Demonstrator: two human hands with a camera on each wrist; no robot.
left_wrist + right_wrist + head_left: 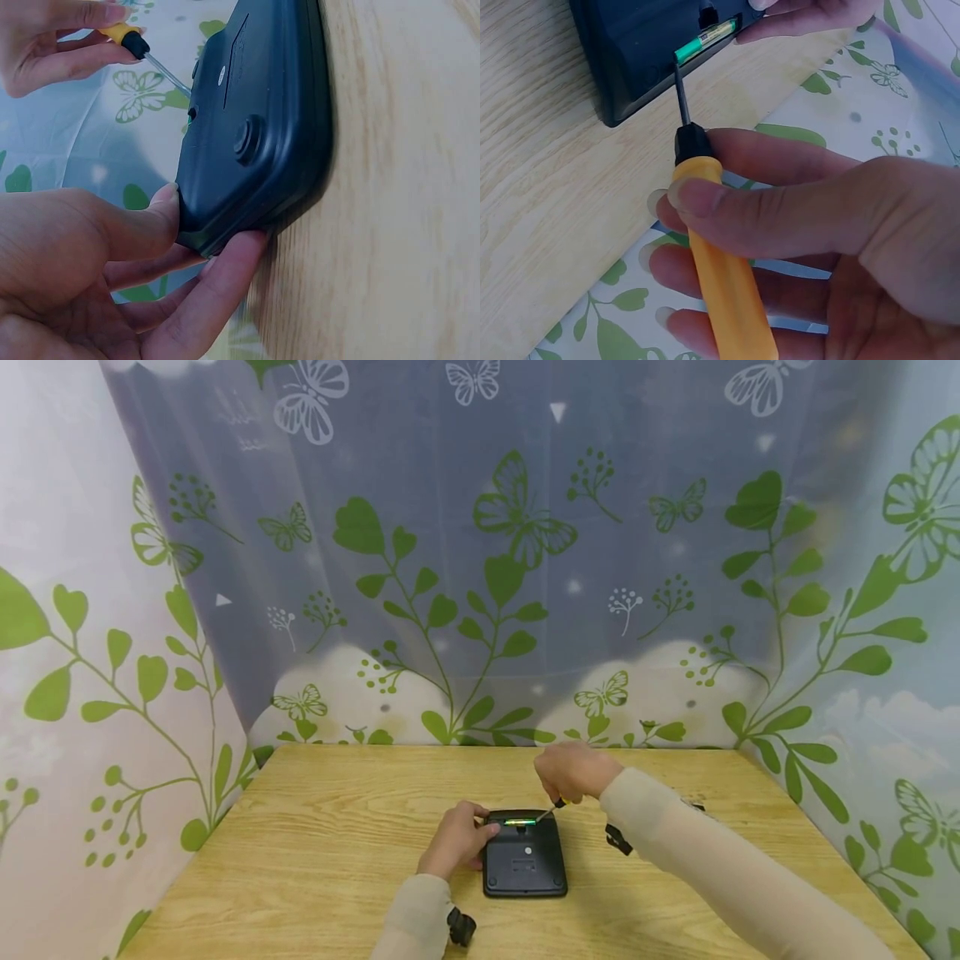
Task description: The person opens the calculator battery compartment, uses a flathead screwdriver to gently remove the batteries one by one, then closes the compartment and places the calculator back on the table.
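— Left end?
— Left grip: thumb and fingers pinching the edge of a black device. Device on the table, just right of that grip.
— Further right?
— Green battery in the device's slot, right of the left grip's thumb. Yellow screwdriver, tip at battery's right end, pinched by the right grip.

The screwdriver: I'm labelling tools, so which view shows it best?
Right wrist view: the screwdriver appears large, shaft and much handle visible. Head shows it small, partly covered by the right hand; left wrist shows shaft and some handle.
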